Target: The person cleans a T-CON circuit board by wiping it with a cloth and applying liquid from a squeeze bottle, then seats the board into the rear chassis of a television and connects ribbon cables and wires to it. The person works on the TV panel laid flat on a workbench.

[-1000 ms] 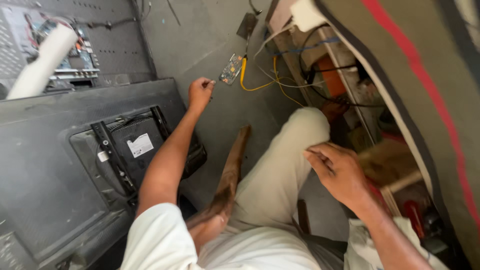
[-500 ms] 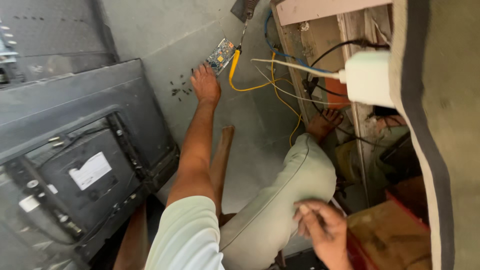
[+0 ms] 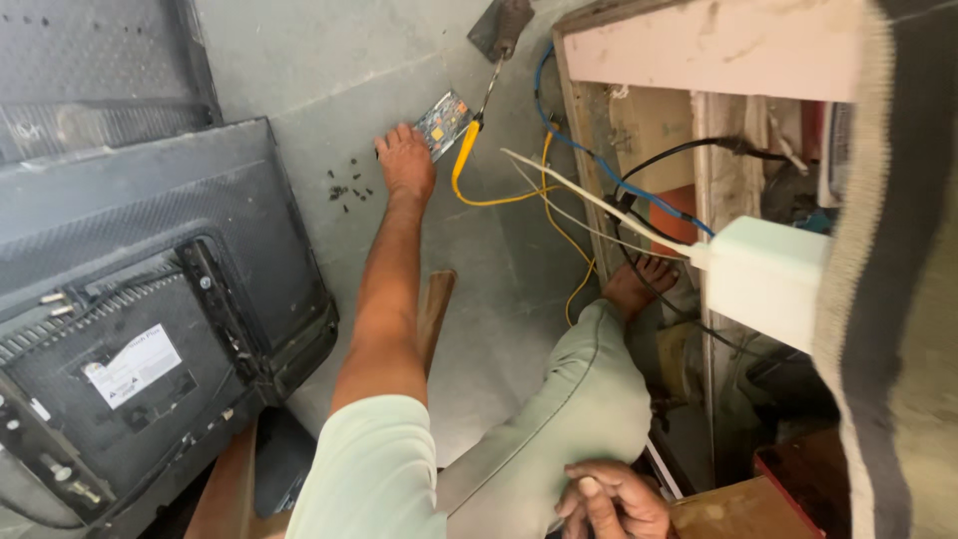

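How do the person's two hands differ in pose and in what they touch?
The left hand is stretched far out on the grey floor, fingers on the small green circuit board; the right hand is drawn in close, curled by the knee of the pale green trousers. The left arm is straight and in full view; the right hand shows only at the frame's lower edge. Both are bare.

Left arm stretched far forward, elbow straight, short pale green sleeve at shoulder. Left hand (image 3: 405, 160) palm down, fingers (image 3: 391, 139) spread a little, tips pressed flat. Right hand (image 3: 611, 501) low, near bent knee, fingers curled loosely inward. Bare foot (image 3: 639, 284) far out ahead.
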